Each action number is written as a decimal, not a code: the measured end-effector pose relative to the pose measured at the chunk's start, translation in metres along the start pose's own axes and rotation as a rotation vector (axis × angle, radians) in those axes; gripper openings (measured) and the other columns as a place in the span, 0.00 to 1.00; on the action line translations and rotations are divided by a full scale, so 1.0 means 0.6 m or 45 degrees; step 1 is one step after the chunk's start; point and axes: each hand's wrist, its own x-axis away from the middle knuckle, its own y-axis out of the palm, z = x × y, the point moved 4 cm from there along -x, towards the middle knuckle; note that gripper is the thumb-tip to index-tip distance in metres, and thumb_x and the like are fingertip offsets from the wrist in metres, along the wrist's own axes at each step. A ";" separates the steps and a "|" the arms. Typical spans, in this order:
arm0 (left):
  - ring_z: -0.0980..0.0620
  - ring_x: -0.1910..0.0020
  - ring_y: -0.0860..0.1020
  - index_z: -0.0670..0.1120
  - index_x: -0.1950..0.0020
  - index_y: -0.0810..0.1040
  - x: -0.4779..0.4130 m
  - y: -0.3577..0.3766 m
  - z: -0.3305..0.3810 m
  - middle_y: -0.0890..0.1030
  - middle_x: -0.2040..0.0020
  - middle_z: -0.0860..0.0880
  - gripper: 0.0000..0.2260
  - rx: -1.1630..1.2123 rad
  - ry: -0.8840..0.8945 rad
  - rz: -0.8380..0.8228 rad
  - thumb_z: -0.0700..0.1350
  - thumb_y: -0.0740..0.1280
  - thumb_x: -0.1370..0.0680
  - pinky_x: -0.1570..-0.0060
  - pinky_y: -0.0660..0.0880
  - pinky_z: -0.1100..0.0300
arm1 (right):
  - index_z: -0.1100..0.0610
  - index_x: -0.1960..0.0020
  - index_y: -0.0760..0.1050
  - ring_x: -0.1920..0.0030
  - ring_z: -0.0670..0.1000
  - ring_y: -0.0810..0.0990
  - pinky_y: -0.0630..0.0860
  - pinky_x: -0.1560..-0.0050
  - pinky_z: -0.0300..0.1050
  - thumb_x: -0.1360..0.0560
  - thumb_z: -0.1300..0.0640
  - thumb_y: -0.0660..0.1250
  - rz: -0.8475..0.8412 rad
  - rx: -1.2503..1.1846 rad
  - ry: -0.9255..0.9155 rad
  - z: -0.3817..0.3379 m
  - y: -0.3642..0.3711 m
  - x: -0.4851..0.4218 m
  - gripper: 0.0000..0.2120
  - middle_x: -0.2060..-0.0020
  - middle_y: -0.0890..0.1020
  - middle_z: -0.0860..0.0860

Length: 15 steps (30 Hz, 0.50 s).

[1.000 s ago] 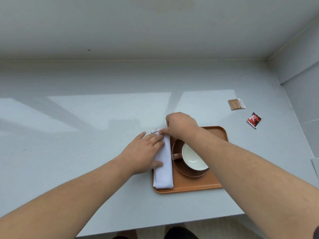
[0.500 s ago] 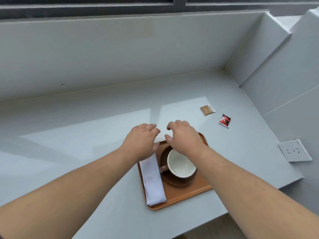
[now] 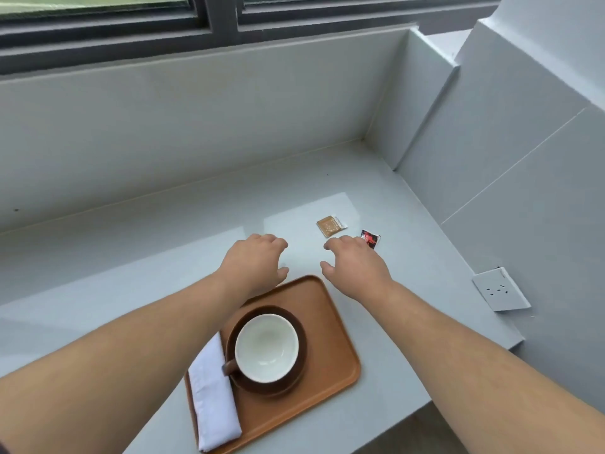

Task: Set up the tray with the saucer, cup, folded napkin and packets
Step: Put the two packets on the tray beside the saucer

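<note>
An orange tray point(image 3: 330, 335) lies near the counter's front edge. On it stands a brown saucer point(image 3: 294, 375) with a cup point(image 3: 266, 347), white inside, its handle to the left. A folded white napkin point(image 3: 214, 398) lies along the tray's left side. Beyond the tray, a brown packet point(image 3: 330, 226) and a red-and-black packet point(image 3: 371, 238) lie on the counter. My right hand point(image 3: 355, 268) hovers with loosely curled fingers just short of both packets, holding nothing. My left hand point(image 3: 255, 265) hovers over the tray's far left corner, fingers relaxed and holding nothing.
The pale grey counter point(image 3: 163, 257) is bounded by a low wall behind and a tiled wall on the right. A white wall socket point(image 3: 501, 293) sits on the right wall near the counter's edge. A dark-framed window point(image 3: 209, 21) runs above.
Both hands left the napkin and the tray and moved forward. My right hand now reaches close to the packets. The camera tilted up and shows the window.
</note>
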 end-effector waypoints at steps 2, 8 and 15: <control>0.47 0.33 0.74 0.54 0.26 0.72 -0.027 0.005 0.023 0.76 0.29 0.53 0.24 0.005 0.009 -0.029 0.59 0.63 0.21 0.44 0.76 0.50 | 0.51 0.32 0.75 0.36 0.56 0.74 0.78 0.49 0.52 0.22 0.46 0.64 -0.023 -0.022 0.036 0.038 -0.003 -0.004 0.20 0.39 0.79 0.51; 0.47 0.33 0.75 0.55 0.26 0.70 -0.108 0.017 0.083 0.74 0.28 0.53 0.22 0.017 0.038 -0.061 0.58 0.62 0.19 0.44 0.77 0.50 | 0.51 0.34 0.76 0.40 0.56 0.75 0.76 0.52 0.49 0.22 0.48 0.64 -0.047 -0.049 0.102 0.127 -0.004 -0.029 0.18 0.41 0.80 0.50; 0.45 0.27 0.70 0.57 0.18 0.60 -0.211 0.013 0.121 0.58 0.16 0.54 0.28 -0.158 0.214 -0.009 0.43 0.61 0.17 0.40 0.75 0.49 | 0.51 0.34 0.75 0.42 0.56 0.75 0.79 0.50 0.52 0.21 0.43 0.67 -0.025 -0.107 0.111 0.190 0.003 -0.070 0.19 0.43 0.79 0.51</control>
